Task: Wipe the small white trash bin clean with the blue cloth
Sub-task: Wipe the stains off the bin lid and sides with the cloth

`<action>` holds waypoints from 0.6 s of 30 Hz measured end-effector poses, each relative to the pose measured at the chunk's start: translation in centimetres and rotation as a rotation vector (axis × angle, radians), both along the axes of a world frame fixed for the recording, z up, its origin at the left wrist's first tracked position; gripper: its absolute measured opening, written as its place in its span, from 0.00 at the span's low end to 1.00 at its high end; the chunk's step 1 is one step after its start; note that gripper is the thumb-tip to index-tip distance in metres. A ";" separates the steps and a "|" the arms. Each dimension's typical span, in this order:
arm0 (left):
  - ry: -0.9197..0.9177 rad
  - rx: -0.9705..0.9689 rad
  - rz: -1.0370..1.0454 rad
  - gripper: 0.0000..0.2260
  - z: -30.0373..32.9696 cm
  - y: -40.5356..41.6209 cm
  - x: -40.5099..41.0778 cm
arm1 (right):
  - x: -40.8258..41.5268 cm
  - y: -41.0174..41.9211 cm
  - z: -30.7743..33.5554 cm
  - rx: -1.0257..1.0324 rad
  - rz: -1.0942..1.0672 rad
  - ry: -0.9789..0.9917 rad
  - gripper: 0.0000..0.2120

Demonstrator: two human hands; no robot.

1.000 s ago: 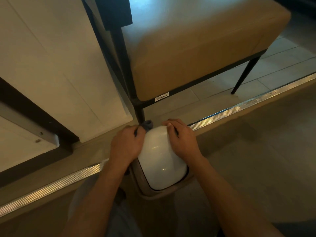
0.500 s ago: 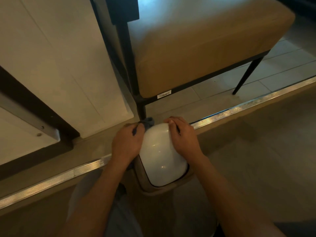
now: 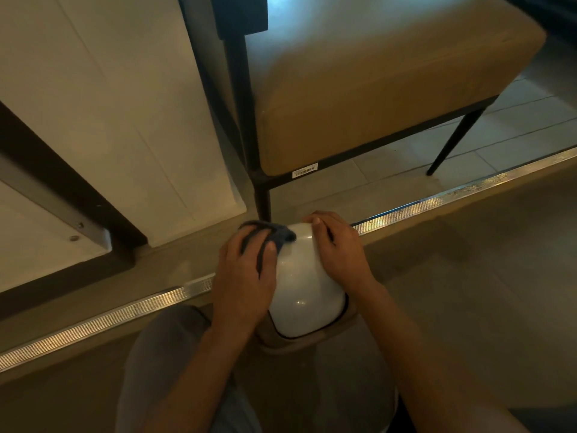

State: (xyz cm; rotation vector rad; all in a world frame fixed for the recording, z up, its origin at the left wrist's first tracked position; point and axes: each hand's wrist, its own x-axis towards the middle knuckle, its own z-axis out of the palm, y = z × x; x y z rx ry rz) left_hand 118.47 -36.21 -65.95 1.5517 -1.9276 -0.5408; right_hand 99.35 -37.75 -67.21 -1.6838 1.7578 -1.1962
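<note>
Left hand (image 3: 242, 276) has its fingers clamped on the bunched blue cloth (image 3: 274, 234), pressing it to the far left shoulder of the small white trash bin (image 3: 304, 289), which stands on the floor between the knees. Right hand (image 3: 338, 254) lies on the lid with fingers loosely curved, steadying. The risk, I'd say: a hard sideways stroke tips the light bin or skids it into the chair leg (image 3: 263, 203) just beyond.

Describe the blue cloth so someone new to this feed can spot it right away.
Start at the tan chair and follow its near black leg to the floor. The white trash bin sits just in front. The blue cloth is the dark bunched fabric the left hand grips on the bin's far left edge.
</note>
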 end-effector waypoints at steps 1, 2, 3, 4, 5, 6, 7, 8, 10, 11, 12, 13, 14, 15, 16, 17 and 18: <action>0.002 0.033 0.035 0.19 0.4 -1.1 -0.7 | 0.0 0.0 0.0 -0.003 -0.004 0.001 0.14; -0.041 0.036 0.048 0.18 0.7 -1.8 -1.4 | 0.0 -0.1 0.0 -0.009 -0.009 0.003 0.13; -0.096 0.006 0.046 0.18 0.8 -1.8 -1.9 | 0.0 -0.1 0.0 -0.016 -0.011 0.000 0.13; -0.141 -0.037 0.037 0.18 0.7 -1.2 -2.2 | -0.1 0.0 0.0 -0.023 -0.011 -0.006 0.12; -0.176 -0.089 0.015 0.18 0.4 -0.2 -2.2 | -0.1 0.0 0.0 -0.024 -0.011 -0.013 0.11; -0.204 -0.141 -0.019 0.18 0.0 1.0 -1.8 | -0.1 0.1 0.0 -0.018 -0.012 -0.018 0.11; -0.222 -0.188 -0.061 0.18 -0.6 2.3 -1.3 | -0.1 0.1 0.1 -0.008 -0.012 -0.020 0.11; -0.230 -0.227 -0.110 0.18 -1.2 3.4 -0.5 | -0.1 0.1 0.0 0.003 -0.012 -0.019 0.10; -0.204 -0.277 -0.168 0.18 -1.8 3.5 1.1 | -0.1 0.1 0.0 0.021 -0.007 -0.014 0.11; -0.184 -0.261 -0.158 0.18 -1.8 2.9 1.5 | 0.0 0.1 0.0 0.023 -0.001 -0.019 0.11; -0.159 -0.211 -0.127 0.19 -1.5 1.9 1.4 | 0.1 0.2 -0.1 0.019 0.004 -0.025 0.12; -0.126 -0.149 -0.076 0.19 -1.0 0.7 0.9 | 0.2 0.1 -0.1 0.014 0.004 -0.030 0.12; -0.092 -0.087 -0.014 0.20 -0.3 -0.6 0.2 | 0.2 0.1 -0.1 0.014 0.001 -0.031 0.13; -0.072 -0.037 0.037 0.20 0.2 -1.7 -0.7 | 0.2 0.1 -0.1 0.019 -0.005 -0.031 0.13; -0.078 -0.013 0.067 0.21 0.5 -2.4 -1.4 | 0.2 0.1 -0.1 0.023 -0.012 -0.036 0.12; -0.103 -0.022 0.072 0.21 0.6 -2.5 -2.0 | 0.2 0.1 0.0 0.021 -0.018 -0.042 0.12; -0.131 -0.053 0.068 0.20 0.5 -2.0 -2.4 | 0.2 0.1 0.1 0.012 -0.019 -0.046 0.12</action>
